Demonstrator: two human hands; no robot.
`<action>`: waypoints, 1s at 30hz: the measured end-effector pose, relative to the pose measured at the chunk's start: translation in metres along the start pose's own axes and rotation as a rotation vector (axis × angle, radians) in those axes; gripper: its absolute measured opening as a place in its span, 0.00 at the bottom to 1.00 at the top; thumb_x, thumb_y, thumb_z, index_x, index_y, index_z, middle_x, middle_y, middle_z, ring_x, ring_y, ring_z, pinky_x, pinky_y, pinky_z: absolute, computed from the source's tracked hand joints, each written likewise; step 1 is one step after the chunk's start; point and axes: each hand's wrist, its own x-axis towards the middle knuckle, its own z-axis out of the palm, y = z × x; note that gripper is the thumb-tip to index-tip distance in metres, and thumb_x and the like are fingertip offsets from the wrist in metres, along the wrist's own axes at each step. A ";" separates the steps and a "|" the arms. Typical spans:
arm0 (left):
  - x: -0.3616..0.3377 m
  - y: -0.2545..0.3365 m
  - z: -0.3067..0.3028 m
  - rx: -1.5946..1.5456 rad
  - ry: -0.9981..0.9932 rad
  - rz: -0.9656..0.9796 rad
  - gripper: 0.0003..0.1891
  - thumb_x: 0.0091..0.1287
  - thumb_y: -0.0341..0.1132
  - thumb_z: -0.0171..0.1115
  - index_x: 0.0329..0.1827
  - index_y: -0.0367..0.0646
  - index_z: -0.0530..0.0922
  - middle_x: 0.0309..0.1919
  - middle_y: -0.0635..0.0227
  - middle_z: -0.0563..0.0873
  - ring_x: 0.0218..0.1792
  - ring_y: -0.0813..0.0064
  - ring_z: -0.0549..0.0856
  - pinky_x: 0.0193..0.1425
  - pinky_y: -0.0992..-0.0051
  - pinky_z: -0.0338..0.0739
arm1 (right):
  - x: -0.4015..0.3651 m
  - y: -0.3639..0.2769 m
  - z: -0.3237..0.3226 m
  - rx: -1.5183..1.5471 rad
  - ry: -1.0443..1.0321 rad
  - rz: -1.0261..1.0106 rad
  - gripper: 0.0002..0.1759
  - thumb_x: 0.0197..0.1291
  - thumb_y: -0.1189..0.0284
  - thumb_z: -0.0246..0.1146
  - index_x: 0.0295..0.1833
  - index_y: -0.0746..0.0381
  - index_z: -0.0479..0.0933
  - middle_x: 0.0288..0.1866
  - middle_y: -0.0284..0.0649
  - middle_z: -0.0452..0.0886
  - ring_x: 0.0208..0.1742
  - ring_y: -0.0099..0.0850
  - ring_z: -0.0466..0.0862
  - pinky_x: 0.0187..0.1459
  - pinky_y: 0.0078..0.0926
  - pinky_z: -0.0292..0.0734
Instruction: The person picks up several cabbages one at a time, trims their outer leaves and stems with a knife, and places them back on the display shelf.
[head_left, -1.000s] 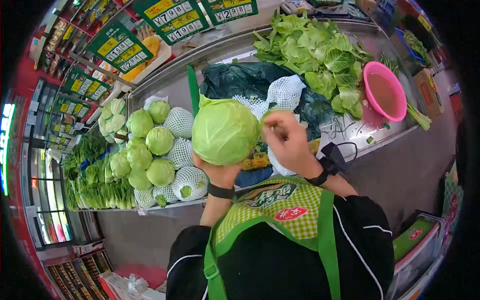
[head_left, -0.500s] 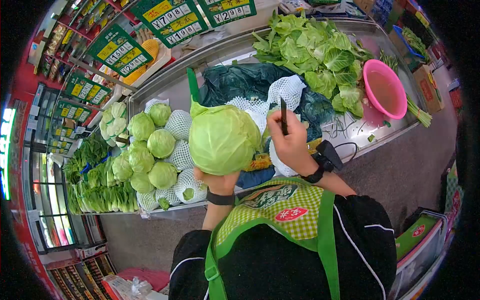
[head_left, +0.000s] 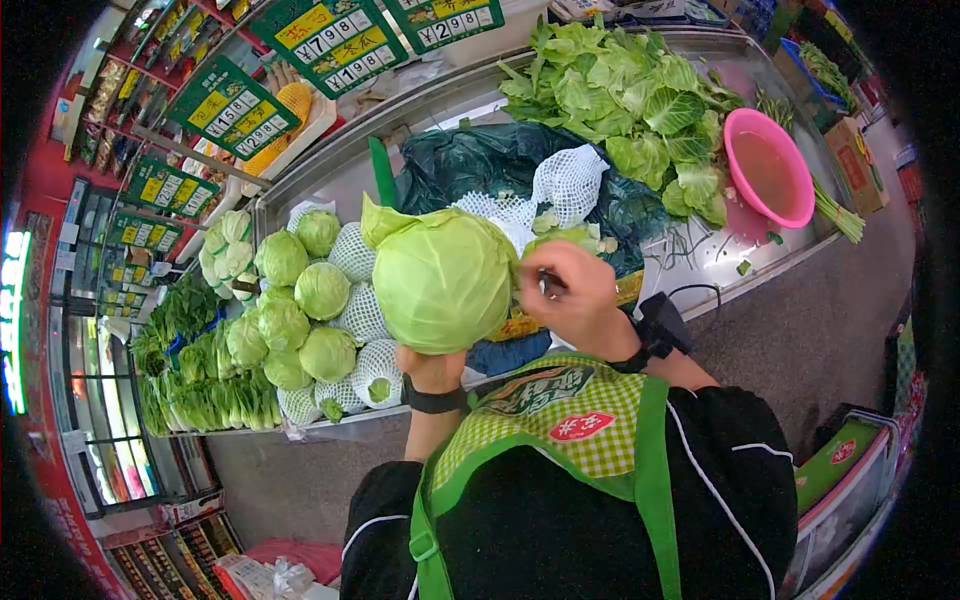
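The left hand [head_left: 432, 366] holds a big cabbage [head_left: 440, 280] up from beneath. The right hand [head_left: 578, 296] presses against its side, fingers closed round a dark tool [head_left: 549, 285] (mostly hidden). Behind them on the steel counter [head_left: 330, 185] are stacked cabbages [head_left: 300, 310], some in white nets, loose leaves [head_left: 620, 90] and a pink basin [head_left: 768, 168].

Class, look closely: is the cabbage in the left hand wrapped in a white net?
No, the cabbage held up by the left hand shows bare green leaves, while the netted cabbages lie behind it.
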 end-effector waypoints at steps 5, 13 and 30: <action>0.004 0.003 -0.002 -0.294 -0.086 -0.097 0.46 0.48 0.67 0.53 0.67 0.54 0.54 0.67 0.64 0.57 0.66 0.58 0.57 0.62 0.48 0.58 | 0.011 0.027 -0.018 0.579 0.166 0.761 0.04 0.52 0.76 0.60 0.32 0.66 0.73 0.21 0.29 0.73 0.19 0.15 0.71 0.20 0.13 0.65; -0.003 -0.023 -0.030 -0.237 -0.100 -0.231 0.41 0.56 0.66 0.43 0.69 0.54 0.50 0.67 0.66 0.56 0.68 0.62 0.54 0.69 0.57 0.45 | -0.002 0.061 -0.009 0.680 0.124 0.861 0.05 0.54 0.73 0.59 0.31 0.64 0.73 0.19 0.28 0.70 0.16 0.16 0.68 0.18 0.15 0.64; 0.025 0.011 0.000 -0.227 -0.085 -0.239 0.54 0.40 0.64 0.64 0.68 0.46 0.50 0.66 0.57 0.57 0.64 0.52 0.60 0.65 0.50 0.57 | 0.013 0.006 0.000 0.219 0.219 -0.079 0.16 0.46 0.78 0.65 0.42 0.66 0.71 0.33 0.41 0.76 0.34 0.32 0.78 0.39 0.26 0.72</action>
